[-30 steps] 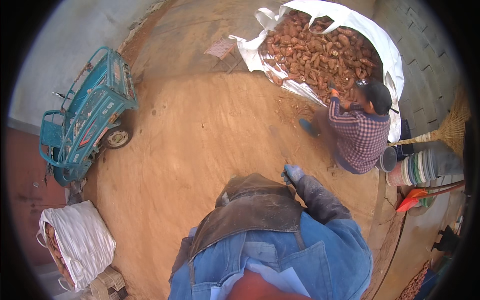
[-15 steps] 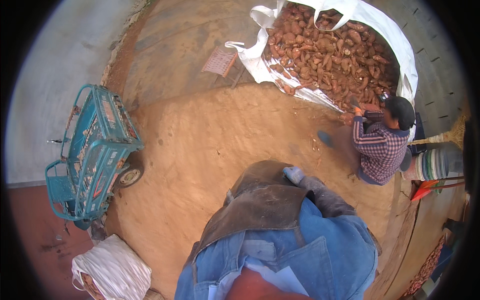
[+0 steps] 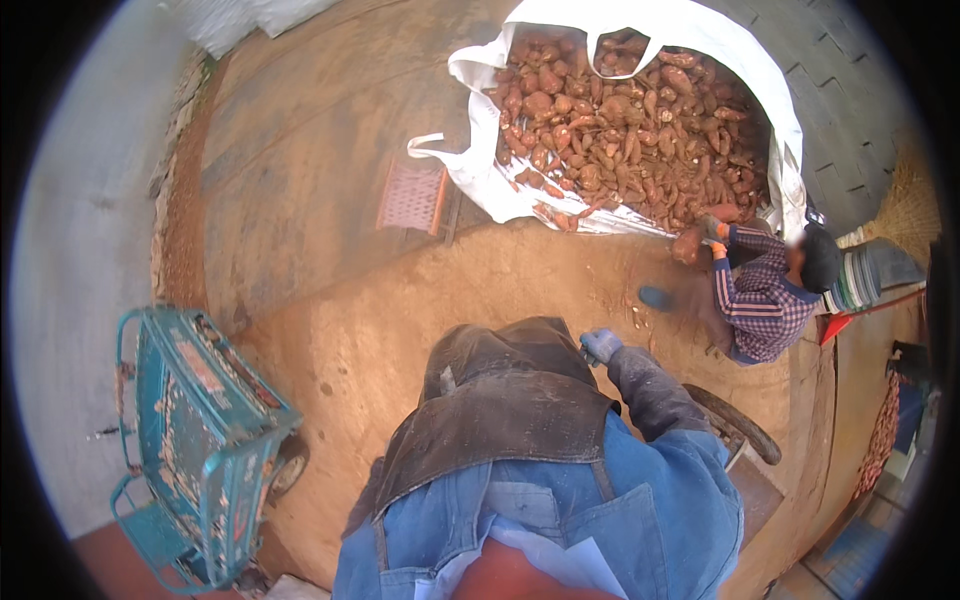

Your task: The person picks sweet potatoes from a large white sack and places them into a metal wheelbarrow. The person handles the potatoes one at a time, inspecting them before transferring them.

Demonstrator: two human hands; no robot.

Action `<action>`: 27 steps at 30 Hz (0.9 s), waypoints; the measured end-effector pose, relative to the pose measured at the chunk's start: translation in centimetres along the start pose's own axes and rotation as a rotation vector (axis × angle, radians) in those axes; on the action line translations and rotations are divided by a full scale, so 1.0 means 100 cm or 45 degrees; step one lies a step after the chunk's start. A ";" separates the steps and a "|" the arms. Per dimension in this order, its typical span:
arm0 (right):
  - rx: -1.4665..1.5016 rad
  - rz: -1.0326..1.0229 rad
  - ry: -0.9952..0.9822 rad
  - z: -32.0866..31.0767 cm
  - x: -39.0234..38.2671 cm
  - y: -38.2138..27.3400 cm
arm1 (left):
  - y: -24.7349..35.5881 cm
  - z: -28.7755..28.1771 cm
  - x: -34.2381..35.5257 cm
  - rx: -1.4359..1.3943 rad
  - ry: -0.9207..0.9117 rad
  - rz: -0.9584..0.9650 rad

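Observation:
In a pale blue-grey glove, my right hand (image 3: pixel 600 346) is held low just right of my dark brown apron (image 3: pixel 500 395). Its fingers look curled in, and no object shows in them. The grey sleeve behind it runs back to my blue jacket (image 3: pixel 640 520). My left hand is out of sight; only part of that arm's side shows at the edge of my body. Ahead lies a big white woven bag (image 3: pixel 490 130), its mouth spread wide over a heap of reddish-brown sweet potatoes (image 3: pixel 630 130).
A co-worker in a checked shirt (image 3: pixel 770 300) sits at the bag's right corner, handling a sweet potato (image 3: pixel 688 245). A low woven-seat stool (image 3: pixel 412 197) stands left of the bag. A teal cargo tricycle (image 3: pixel 205 440) is at left. Beside my right arm is a curved dark bar (image 3: pixel 735 420).
The view has shifted: the bag and stool sit further left and lower, the tricycle lower. The curved bar has come into view. The co-worker's hands are now together at the sweet potato.

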State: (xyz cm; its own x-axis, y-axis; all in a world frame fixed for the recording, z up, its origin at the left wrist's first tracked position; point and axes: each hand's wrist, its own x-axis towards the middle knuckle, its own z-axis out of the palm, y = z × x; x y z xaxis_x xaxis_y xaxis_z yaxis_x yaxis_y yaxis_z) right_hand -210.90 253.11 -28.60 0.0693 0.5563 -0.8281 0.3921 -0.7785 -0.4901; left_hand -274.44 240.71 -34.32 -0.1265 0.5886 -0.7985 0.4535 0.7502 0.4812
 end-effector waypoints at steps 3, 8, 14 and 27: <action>0.040 0.031 -0.007 0.013 0.017 -0.044 | 0.089 -0.076 0.074 0.069 -0.021 0.099; -0.081 -0.054 0.098 0.023 0.064 -0.103 | 0.245 -0.150 0.171 0.038 -0.065 0.223; -0.213 -0.165 0.177 0.000 0.118 -0.176 | 0.322 -0.121 0.232 -0.090 -0.203 -0.085; -0.207 -0.352 0.310 -0.039 0.173 -0.286 | 0.520 -0.122 0.336 0.525 -0.406 0.345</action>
State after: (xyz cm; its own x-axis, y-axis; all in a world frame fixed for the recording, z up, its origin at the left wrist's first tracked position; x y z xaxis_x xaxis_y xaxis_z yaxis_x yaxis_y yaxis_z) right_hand -217.36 286.13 -27.86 0.1486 0.8061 -0.5728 0.5648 -0.5446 -0.6200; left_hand -265.84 303.10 -31.72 0.2844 0.5753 -0.7669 0.7465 0.3690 0.5537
